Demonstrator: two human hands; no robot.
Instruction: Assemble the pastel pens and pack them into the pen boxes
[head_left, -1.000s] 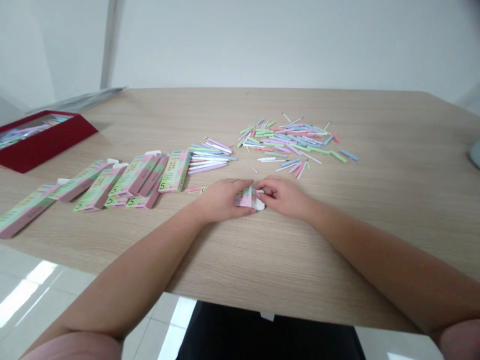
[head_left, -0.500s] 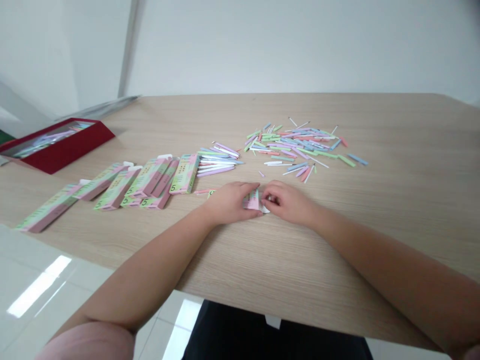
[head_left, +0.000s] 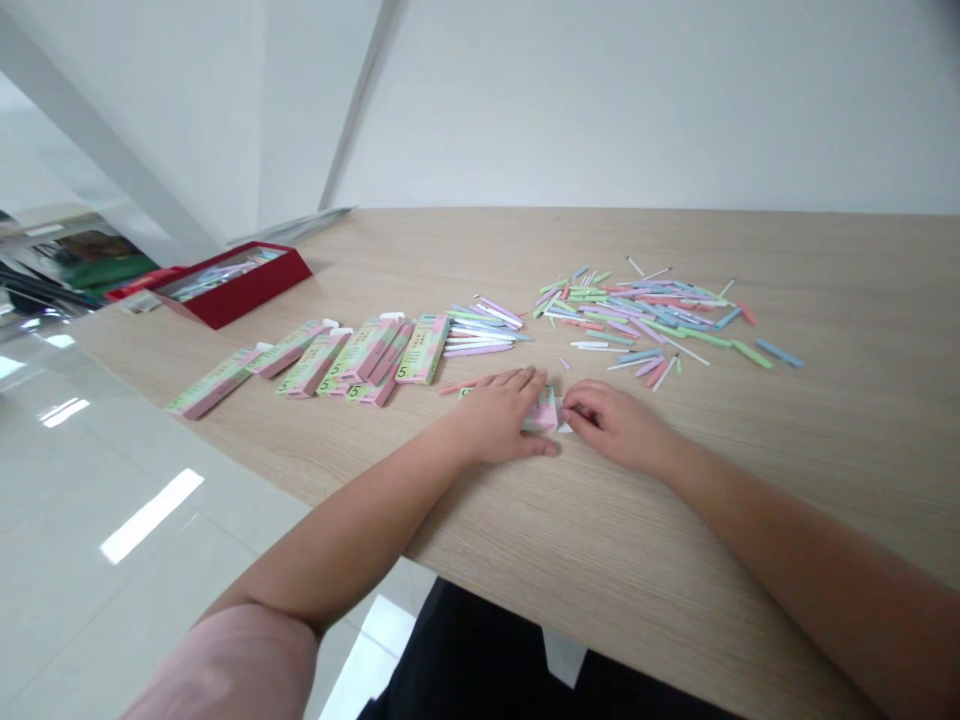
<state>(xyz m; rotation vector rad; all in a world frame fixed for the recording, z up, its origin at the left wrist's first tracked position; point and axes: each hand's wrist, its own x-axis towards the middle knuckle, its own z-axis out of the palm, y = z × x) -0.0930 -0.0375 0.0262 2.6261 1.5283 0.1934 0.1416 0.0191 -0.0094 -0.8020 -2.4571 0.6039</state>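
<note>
A small pink and green pen box (head_left: 543, 412) lies on the table with a white end flap at its right end. My left hand (head_left: 499, 415) is laid over the box, fingers along the far side and thumb on the near side, hiding most of it. At the flap end, my right hand (head_left: 619, 425) has its fingertips pinched together on the white flap. A coral pen (head_left: 455, 387) lies just left of the box.
Several similar pen boxes (head_left: 360, 355) lie at the left, some stacked. Beside them is a bundle of pens (head_left: 484, 330). Loose pen parts and caps (head_left: 645, 310) are heaped farther back. A red box (head_left: 255, 290) with pens stands at the far left, near the table's edge.
The view has turned left, so everything appears farther right. My left hand lies flatter over the pen box. My right fingertips remain at the flap.
</note>
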